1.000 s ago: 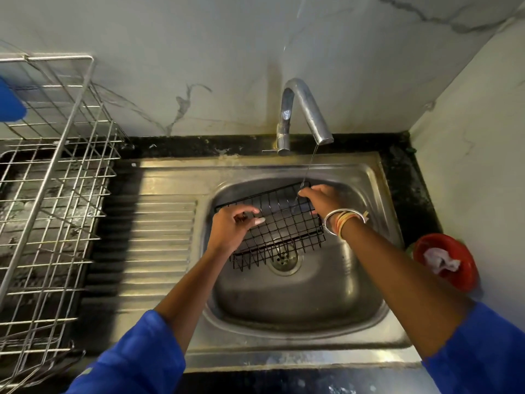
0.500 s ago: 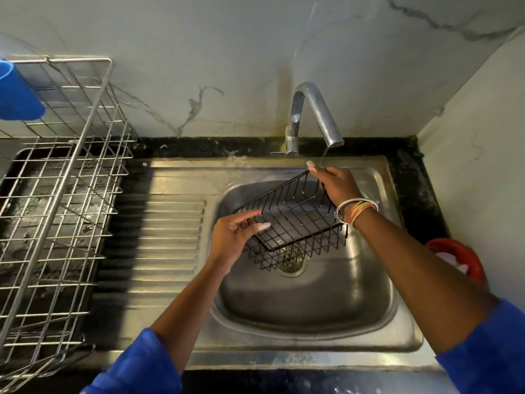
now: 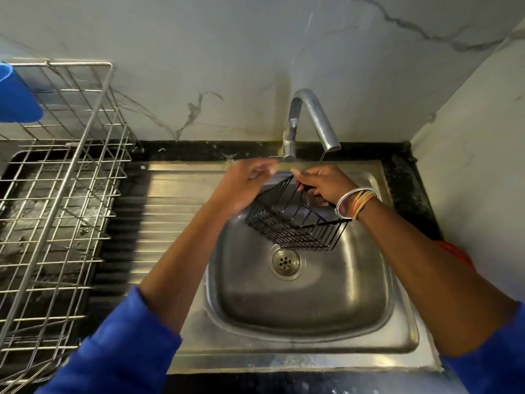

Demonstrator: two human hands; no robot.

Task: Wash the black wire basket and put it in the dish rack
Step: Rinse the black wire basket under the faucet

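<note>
**Inventory: wash station, rinse stage**

1. Blue cup (image 3: 17, 95): far left of the tap (image 3: 311, 120), hung on the rack's top rail and cut off by the frame edge.
2. Dish rack (image 3: 61, 183): well left of the tap, in steel wire. This is where the basket is to go, but it does not hold the basket yet.
3. Left hand (image 3: 241, 186): just left of the tap and level with its base. It is motion-blurred, so its grip cannot be told. It probably reaches for the basket's rim to turn or steady it.
4. Black wire basket (image 3: 295, 226): directly below the tap, held in the air over the sink (image 3: 404, 322) and clear of the drain (image 3: 285, 260). It is tilted with one corner low, likely so the thin stream from the spout runs through the wires and drips into the bowl.
5. Right hand (image 3: 324, 184): beneath the spout, with fingers curled round the basket's far rim, carrying it. There are bangles (image 3: 355, 203) on the wrist.
6. Red object (image 3: 454, 251): lower right of the tap, mostly hidden behind the forearm.

Markings: no brand, label or writing can be read on any item.
</note>
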